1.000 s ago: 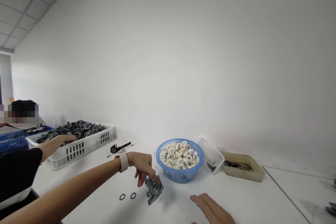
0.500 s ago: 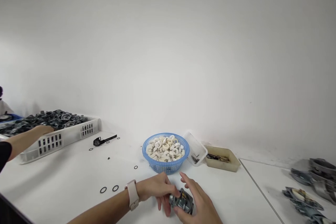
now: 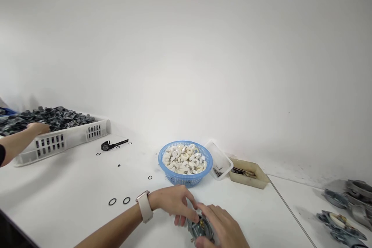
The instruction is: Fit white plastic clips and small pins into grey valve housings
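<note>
In the head view a grey metal carburetor (image 3: 200,228) with a brass piece in its middle is between my two hands, low over the white table. My left hand (image 3: 176,204), with a pale-strapped watch (image 3: 144,206) on its wrist, grips the carburetor from the left; its thumb is by the brass piece. My right hand (image 3: 222,226) wraps the right side, its fingertips close to those of my left hand. The hands hide part of the carburetor. Just behind them stands a blue basket (image 3: 186,180) full of cream-white C-shaped floats (image 3: 183,159).
A clear plastic tub (image 3: 222,159) and a beige tray (image 3: 250,180) holding tools stand right of the basket. Carburetor parts (image 3: 341,224) lie far right. At left, another person's hand (image 3: 39,128) reaches into a white crate (image 3: 75,135) of metal parts. Black rings (image 3: 112,202) and a black wristwatch (image 3: 106,146) lie about.
My right hand has closed in on the carburetor, its fingers nearer my left hand. The carburetor has turned slightly. The other person's hand is further into the crate. The view has shifted a little.
</note>
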A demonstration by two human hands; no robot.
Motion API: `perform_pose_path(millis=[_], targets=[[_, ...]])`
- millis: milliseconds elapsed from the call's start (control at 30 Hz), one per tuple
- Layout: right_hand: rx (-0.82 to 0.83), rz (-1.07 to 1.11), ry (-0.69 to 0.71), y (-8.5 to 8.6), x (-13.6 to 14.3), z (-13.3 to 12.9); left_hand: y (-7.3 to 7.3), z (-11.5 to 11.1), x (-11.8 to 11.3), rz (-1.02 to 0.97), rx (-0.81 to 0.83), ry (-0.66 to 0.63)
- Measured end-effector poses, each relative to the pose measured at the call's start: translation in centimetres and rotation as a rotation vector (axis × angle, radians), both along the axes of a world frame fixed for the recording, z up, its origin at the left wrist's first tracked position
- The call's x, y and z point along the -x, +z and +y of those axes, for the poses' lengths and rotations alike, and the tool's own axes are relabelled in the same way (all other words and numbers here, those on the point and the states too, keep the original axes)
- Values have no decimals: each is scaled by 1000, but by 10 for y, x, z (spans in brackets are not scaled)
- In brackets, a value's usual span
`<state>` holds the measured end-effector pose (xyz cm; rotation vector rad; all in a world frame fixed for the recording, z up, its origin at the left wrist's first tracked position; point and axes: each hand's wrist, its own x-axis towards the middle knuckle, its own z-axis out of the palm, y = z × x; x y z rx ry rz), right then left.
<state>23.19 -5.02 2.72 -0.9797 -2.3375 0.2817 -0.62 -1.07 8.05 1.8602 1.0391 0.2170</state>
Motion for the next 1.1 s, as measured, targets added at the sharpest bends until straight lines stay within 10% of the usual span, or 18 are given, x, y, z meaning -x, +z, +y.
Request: perform_pose_path(millis=[567, 933, 1100], targets=[[157, 399, -266, 0, -30, 14, -39, -22, 9, -86, -466, -140], [-88, -187, -211, 98, 41, 87, -92, 0, -26, 161, -824, -227], [-69, -411, -148, 102, 94, 143, -93, 4, -23, 171, -921, -237]])
